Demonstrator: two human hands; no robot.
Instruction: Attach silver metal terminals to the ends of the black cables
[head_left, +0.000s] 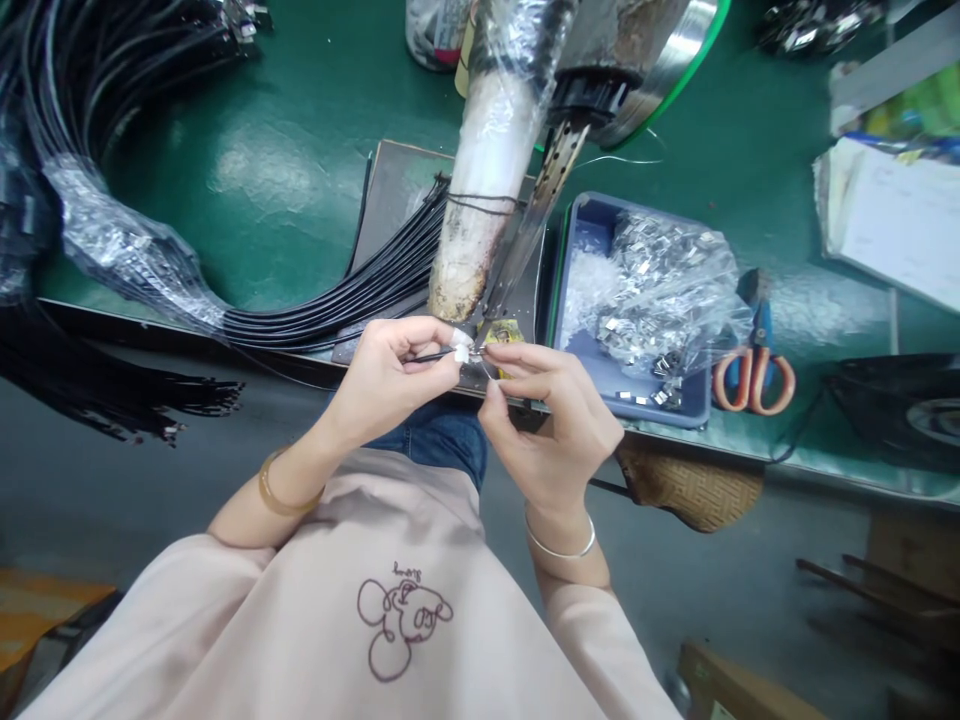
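At the table's front edge my left hand (401, 370) is closed on a black cable (429, 357), with white wrapping on its thumb and index fingertips. My right hand (551, 405) faces it, fingers pinched around a thin silvery wire (487, 370) that looks like solder. The fingertips of both hands nearly meet at a small metal piece (476, 350) on the cable's end; its details are too small to make out. A soldering iron with a perforated metal barrel (536, 215) slants down to this spot. Beside it hangs a white, plastic-wrapped tube (484, 150) with a scorched end.
Several black cables (322, 315) run in a bundle from the left. A blue tray (634, 410) at right holds small metal parts in a clear bag (667, 280). Orange-handled scissors (754, 380) lie beyond it. Papers (892, 220) rest farther right; more cables (135, 390) hang over the left edge.
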